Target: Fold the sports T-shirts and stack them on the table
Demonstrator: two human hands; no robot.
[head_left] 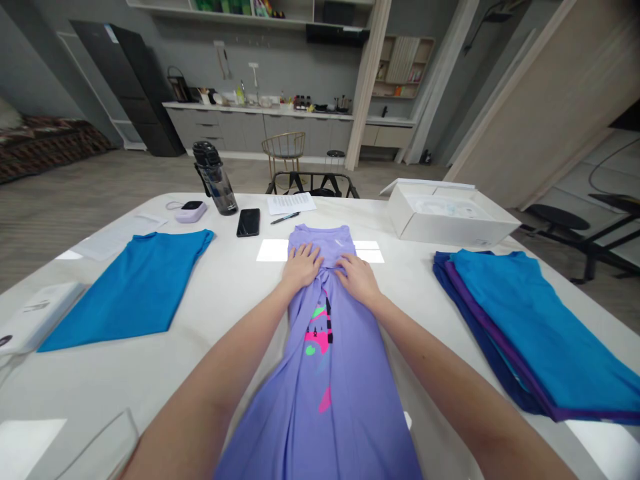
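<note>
A lavender T-shirt [330, 393] with a pink and green print lies lengthwise on the white table [100, 387], its collar pointing away from me. My left hand [303, 265] rests flat on the shirt's upper part with the fingers spread. My right hand [356, 277] lies close beside it on the same cloth. The fabric bunches into a fold between them. Neither hand visibly grips it.
A folded teal shirt [127, 290] lies left, and a stack of folded blue shirts [530, 333] lies right. Along the far side are an open white box [450, 217], a water bottle [216, 179], a black phone [249, 222], a pen [285, 217] and a printed sheet [291, 203].
</note>
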